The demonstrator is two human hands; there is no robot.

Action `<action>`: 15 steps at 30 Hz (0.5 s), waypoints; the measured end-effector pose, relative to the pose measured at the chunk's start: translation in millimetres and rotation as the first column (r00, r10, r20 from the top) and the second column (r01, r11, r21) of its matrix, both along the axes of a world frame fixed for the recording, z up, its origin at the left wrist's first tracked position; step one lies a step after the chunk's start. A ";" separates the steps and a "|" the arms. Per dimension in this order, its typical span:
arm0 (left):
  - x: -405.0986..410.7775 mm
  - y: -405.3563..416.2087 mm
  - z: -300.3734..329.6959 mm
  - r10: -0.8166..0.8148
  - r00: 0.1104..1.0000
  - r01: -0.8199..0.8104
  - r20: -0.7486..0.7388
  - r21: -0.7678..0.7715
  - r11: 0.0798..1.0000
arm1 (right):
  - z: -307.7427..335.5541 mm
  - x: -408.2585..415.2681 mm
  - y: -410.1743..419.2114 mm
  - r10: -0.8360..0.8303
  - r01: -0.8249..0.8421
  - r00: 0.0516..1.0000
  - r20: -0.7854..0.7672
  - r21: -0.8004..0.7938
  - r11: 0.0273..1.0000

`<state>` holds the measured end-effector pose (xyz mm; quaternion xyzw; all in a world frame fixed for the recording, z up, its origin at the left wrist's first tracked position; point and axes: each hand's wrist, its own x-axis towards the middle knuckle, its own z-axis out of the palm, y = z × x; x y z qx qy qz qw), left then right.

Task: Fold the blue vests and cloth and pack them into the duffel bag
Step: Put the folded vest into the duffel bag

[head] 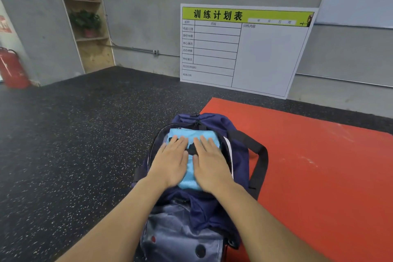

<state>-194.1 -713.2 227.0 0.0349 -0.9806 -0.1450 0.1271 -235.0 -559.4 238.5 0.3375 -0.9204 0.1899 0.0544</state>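
On the dark speckled floor (74,144), partly overlapping a red mat (308,166), lay the navy duffel bag (214,204), main compartment unzipped. Floor and mat lay bare left and right of the bag; a white planning board (244,49) leaned on the wall beyond it. Inside the bag: folded light-blue vests (190,168), stacked, edges within the opening. Left hand (170,161) and right hand (209,161): fingers straight, palms pressing flat on the stack, gripping nothing. Step judged: packing, compressing the load. Next move likely calls for lifting both hands clear of the zip edges.
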 end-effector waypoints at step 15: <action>9.2 8.5 -24.8 0.100 0.980 -0.100 0.174 -0.009 0.995 | -41.0 8.4 2.9 -0.056 0.058 0.991 0.124 -0.019 0.998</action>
